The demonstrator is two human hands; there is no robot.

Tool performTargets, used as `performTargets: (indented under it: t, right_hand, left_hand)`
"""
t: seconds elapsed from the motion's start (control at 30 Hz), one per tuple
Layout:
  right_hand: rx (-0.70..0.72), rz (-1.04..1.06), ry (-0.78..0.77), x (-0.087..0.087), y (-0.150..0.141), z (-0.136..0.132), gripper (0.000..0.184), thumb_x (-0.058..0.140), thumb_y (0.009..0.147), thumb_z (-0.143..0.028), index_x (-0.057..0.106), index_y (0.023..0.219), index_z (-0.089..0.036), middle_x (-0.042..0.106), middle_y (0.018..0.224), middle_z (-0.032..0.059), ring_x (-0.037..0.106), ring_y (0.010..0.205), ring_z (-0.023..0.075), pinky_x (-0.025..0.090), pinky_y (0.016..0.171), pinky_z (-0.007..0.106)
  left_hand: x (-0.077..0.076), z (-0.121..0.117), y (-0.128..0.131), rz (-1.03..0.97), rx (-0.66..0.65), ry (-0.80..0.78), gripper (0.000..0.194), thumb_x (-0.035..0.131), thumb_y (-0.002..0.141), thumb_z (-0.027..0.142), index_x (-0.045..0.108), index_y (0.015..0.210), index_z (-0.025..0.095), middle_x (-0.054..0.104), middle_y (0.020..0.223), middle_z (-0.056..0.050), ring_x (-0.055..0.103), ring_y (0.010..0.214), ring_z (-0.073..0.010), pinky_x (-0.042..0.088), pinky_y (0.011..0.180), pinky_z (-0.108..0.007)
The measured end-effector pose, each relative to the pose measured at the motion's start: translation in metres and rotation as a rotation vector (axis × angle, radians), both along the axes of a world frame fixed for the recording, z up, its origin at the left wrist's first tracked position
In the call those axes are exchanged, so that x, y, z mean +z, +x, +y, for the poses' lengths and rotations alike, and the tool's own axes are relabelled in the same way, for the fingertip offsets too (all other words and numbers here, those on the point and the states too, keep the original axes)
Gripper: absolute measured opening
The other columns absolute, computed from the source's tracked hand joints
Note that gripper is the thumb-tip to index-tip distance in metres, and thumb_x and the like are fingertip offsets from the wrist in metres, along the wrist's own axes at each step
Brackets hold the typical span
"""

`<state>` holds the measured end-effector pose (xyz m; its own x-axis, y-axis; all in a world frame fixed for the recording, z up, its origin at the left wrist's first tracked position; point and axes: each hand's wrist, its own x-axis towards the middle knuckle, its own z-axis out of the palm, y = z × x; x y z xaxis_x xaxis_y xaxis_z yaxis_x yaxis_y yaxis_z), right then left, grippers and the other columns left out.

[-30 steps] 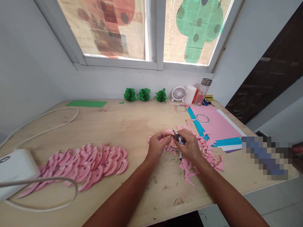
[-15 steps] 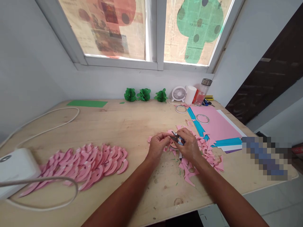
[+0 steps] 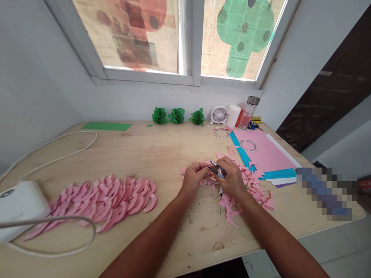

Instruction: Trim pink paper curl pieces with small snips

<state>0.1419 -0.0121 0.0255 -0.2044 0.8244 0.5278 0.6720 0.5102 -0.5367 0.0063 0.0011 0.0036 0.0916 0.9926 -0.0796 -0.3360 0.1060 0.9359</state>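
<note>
Over the right-middle of the table, my right hand (image 3: 231, 175) is closed around a pair of scissors (image 3: 213, 170). Their dark blades point left, towards my other fingertips. My left hand (image 3: 193, 177) pinches what looks like a small piece of pink paper, mostly hidden by the fingers, right by the blade tips. Beneath and around both hands lie many pink paper scraps (image 3: 257, 187), some curved and some pointed. A long heap of curved pink paper pieces (image 3: 116, 200) spreads across the table to the left.
Pink, blue and white paper sheets (image 3: 263, 150) lie at right, with a tape roll (image 3: 248, 145) on top. Green paper ornaments (image 3: 176, 116), a small fan (image 3: 219, 115) and a glass bottle (image 3: 249, 114) line the wall. A white box (image 3: 26, 208) with cables occupies the left.
The scissor blades have shifted very slightly by the left fingertips. Both hands stay in nearly the same place, and the things on the table have not moved.
</note>
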Motion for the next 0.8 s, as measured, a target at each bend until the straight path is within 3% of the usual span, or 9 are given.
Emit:
performTargets:
  t: [0.8]
  right_hand:
    - [0.005, -0.002, 0.001, 0.0027, -0.0013, -0.0015, 0.009, 0.053, 0.073, -0.014, 0.058, 0.078, -0.02, 0.057, 0.081, 0.003, 0.052, 0.066, 0.0139, 0.04, 0.057, 0.023]
  left_hand:
    - [0.0006, 0.0, 0.0007, 0.005, -0.04, 0.019, 0.023, 0.067, 0.059, 0.03, 0.07, 0.072, 0.013, 0.064, 0.064, -0.003, 0.053, 0.053, -0.0113, 0.041, 0.05, -0.021]
